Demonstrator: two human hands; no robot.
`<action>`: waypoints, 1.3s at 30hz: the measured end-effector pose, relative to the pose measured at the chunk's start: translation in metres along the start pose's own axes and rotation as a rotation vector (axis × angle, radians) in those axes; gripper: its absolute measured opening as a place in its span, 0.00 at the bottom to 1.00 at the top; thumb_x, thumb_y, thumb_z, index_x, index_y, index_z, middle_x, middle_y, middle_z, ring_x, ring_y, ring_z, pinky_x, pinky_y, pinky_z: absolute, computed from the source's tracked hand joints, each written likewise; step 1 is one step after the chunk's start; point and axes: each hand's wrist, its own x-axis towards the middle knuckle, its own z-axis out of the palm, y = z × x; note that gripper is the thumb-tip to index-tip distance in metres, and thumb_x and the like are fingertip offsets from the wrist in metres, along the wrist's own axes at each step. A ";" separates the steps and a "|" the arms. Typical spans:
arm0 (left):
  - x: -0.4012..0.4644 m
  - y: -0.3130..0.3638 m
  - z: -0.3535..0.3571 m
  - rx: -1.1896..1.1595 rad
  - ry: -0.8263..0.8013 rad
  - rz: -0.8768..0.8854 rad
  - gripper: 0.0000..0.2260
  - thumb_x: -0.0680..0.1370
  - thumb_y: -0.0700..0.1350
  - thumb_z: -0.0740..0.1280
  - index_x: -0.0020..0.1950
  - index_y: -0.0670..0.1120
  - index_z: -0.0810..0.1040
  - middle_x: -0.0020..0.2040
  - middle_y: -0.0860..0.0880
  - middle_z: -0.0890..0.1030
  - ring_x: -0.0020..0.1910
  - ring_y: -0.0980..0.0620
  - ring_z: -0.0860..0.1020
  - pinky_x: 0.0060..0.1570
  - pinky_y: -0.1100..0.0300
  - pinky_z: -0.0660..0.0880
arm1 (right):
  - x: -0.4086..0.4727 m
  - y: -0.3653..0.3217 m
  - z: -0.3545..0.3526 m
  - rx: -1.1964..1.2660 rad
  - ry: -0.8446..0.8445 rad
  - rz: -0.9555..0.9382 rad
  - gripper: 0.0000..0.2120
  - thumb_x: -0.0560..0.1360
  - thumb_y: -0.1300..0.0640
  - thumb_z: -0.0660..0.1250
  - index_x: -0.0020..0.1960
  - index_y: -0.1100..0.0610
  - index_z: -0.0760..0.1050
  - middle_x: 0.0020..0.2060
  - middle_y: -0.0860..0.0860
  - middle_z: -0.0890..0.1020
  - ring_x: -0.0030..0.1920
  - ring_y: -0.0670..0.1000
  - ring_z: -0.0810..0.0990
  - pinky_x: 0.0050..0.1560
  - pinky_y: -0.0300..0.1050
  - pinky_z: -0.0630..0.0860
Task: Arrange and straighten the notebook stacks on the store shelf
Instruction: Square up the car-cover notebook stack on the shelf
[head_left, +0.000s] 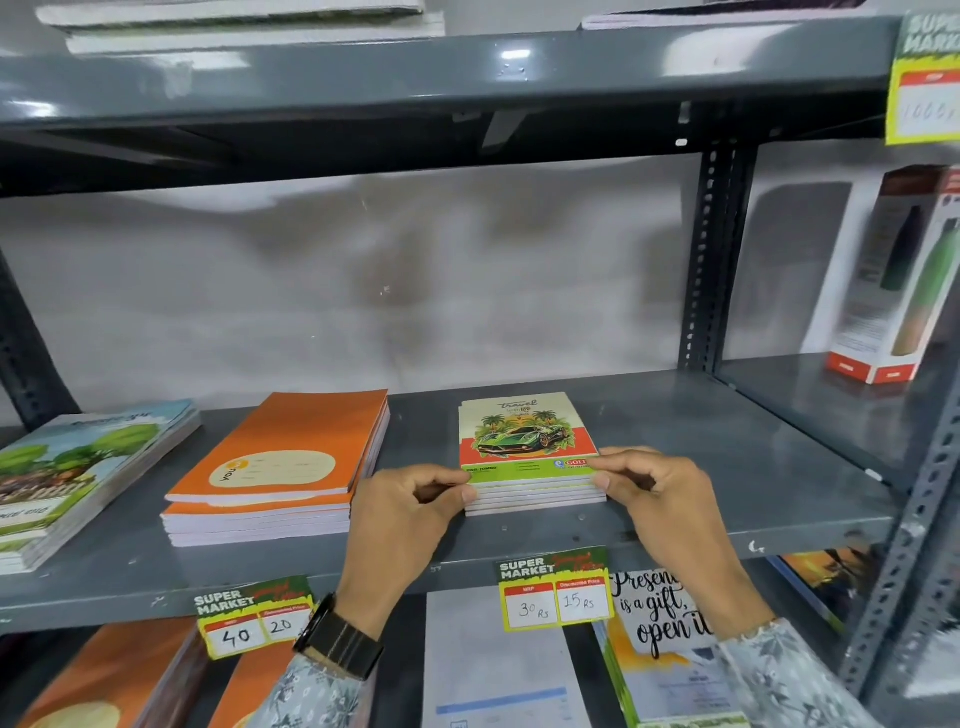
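Observation:
A small stack of notebooks with a green car on the top cover lies on the grey metal shelf, right of centre. My left hand pinches the stack's near left corner. My right hand pinches its near right corner. Both hands press against the stack's sides with fingers on the top cover. An orange notebook stack lies to the left, its top books shifted out of line. Further left sits a stack with a tree picture, at an angle.
A boxed bottle stands on the neighbouring shelf at the right, past a slotted upright. Price tags hang from the shelf's front edge. More notebooks lie on the shelves above and below.

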 end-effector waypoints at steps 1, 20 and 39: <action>0.001 0.000 0.000 -0.008 -0.005 -0.002 0.07 0.72 0.51 0.80 0.49 0.55 0.90 0.46 0.62 0.89 0.45 0.66 0.86 0.45 0.72 0.80 | 0.000 0.000 0.000 -0.007 0.003 -0.007 0.10 0.74 0.62 0.75 0.51 0.50 0.88 0.50 0.42 0.87 0.51 0.38 0.83 0.50 0.26 0.76; 0.004 0.000 -0.001 -0.044 -0.050 -0.038 0.08 0.72 0.49 0.79 0.50 0.54 0.90 0.40 0.69 0.84 0.45 0.67 0.85 0.41 0.76 0.78 | -0.005 -0.001 0.005 -0.015 0.076 0.022 0.10 0.74 0.61 0.76 0.52 0.50 0.88 0.46 0.40 0.87 0.49 0.34 0.82 0.40 0.25 0.77; 0.049 0.030 -0.007 -0.115 -0.387 -0.469 0.14 0.83 0.54 0.67 0.46 0.48 0.86 0.36 0.53 0.89 0.40 0.50 0.87 0.42 0.55 0.86 | 0.051 -0.037 -0.003 0.019 -0.239 0.464 0.15 0.81 0.48 0.66 0.47 0.56 0.86 0.42 0.49 0.89 0.46 0.49 0.85 0.44 0.45 0.80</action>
